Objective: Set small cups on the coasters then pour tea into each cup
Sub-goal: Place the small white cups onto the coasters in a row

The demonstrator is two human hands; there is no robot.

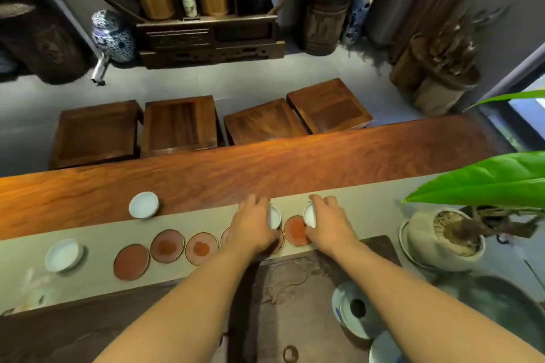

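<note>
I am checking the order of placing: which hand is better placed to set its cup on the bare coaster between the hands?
The right hand. Its cup overlaps the edge of that coaster, while the left hand hovers with its cup over the neighbouring coaster.

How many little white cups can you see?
4: one in the left hand, one in the right hand, one on the wooden table, one on the runner, far left.

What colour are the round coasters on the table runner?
The coasters are reddish-brown terracotta, some with darker centre blotches and thin pale rims. The head view shows them.
</note>
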